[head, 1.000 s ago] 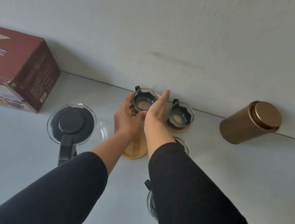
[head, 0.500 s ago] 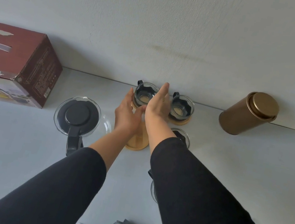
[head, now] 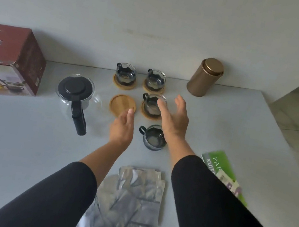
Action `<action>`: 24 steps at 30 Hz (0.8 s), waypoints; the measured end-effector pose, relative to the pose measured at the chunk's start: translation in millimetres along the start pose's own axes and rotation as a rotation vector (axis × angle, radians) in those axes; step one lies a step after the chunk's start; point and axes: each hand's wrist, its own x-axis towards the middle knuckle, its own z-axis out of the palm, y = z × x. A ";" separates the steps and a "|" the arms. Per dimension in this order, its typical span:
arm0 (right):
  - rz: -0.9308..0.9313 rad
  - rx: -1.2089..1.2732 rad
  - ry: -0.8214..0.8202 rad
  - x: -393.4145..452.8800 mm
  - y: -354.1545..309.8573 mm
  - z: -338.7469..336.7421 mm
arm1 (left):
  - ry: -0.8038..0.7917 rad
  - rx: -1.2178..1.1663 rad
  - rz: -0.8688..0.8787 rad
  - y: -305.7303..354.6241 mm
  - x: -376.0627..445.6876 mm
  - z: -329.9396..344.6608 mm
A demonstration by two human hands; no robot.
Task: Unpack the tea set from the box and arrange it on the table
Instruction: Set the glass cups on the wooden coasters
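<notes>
Empty coaster [head: 122,105] just beyond left hand [head: 121,131] fingertips. Cup off coaster [head: 154,137] between hands, near right hand [head: 174,117] wrist. Cup on coaster [head: 152,104] behind right hand fingers. Two more cups on coasters [head: 125,74] farther back. Teapot [head: 75,93], then box [head: 8,60], left of left hand. Canister [head: 205,77] right, beyond right hand. Foil pouches [head: 136,195] between forearms.

Only 1 view: a wide-angle camera on the person's head, looking forward and steeply down over both black sleeves at the pale table [head: 241,129]. It sits close above the near edge, facing the back wall [head: 162,15], where the table ends. Straight lines bow toward the frame's edges. Floor shows at far right.
</notes>
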 end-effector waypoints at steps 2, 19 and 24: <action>0.012 -0.081 -0.004 -19.2 19.7 -13.6 | -0.032 -0.068 -0.012 -10.9 -14.9 7.0; 0.016 -0.202 -0.153 -37.5 98.9 -0.5 | 0.019 0.799 -0.012 -83.1 -28.8 5.5; 0.006 -0.171 -0.116 -30.5 97.2 7.2 | -0.042 0.878 -0.067 -82.1 -26.7 1.3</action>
